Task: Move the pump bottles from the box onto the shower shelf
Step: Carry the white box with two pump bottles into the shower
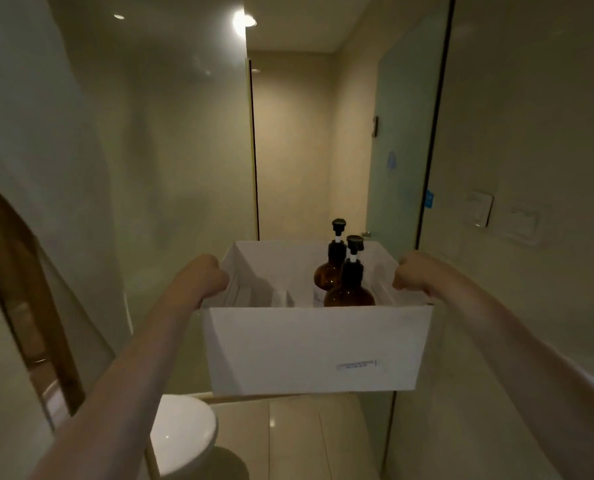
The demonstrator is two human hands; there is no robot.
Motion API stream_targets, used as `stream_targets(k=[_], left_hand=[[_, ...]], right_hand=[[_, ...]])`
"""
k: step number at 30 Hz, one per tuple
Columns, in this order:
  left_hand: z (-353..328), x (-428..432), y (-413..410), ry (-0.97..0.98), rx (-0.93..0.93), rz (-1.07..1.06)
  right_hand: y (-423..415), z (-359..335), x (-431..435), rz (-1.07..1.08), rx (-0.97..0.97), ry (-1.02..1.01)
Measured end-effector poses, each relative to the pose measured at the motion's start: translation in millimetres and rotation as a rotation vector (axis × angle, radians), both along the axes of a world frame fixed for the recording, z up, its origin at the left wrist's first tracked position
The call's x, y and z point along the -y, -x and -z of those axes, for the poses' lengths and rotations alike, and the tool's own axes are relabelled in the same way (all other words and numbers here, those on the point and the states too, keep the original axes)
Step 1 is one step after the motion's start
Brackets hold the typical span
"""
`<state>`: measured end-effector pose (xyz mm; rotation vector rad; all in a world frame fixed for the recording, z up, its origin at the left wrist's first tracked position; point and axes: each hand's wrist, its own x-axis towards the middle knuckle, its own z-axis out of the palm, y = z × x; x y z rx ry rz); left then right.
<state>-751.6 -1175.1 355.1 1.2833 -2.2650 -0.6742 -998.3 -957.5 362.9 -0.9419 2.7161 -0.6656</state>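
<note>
I carry a white open-topped box [316, 351] in front of me at chest height. My left hand [203, 275] grips its left rim and my right hand [413, 274] grips its right rim, fingers curled over the edges. Two amber pump bottles with black pump heads stand upright in the right half of the box: the nearer bottle [350, 289] and a farther bottle [330, 271] just behind it to the left. Their lower parts are hidden by the box wall. No shower shelf shows in this view.
A glass shower panel [171, 174] with a dark edge stands ahead on the left. A frosted glass door [402, 150] is ahead on the right, wall switches [479, 209] beside it. A white toilet [181, 434] sits low left, and a wooden-framed door [22, 299] stands at far left.
</note>
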Motion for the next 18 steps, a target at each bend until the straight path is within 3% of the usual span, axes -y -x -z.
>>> stream_targets(k=[18], left_hand=[[8,196,198,-0.112,-0.087,0.063]], right_hand=[[185,4,187,0.004,0.023,0.003]])
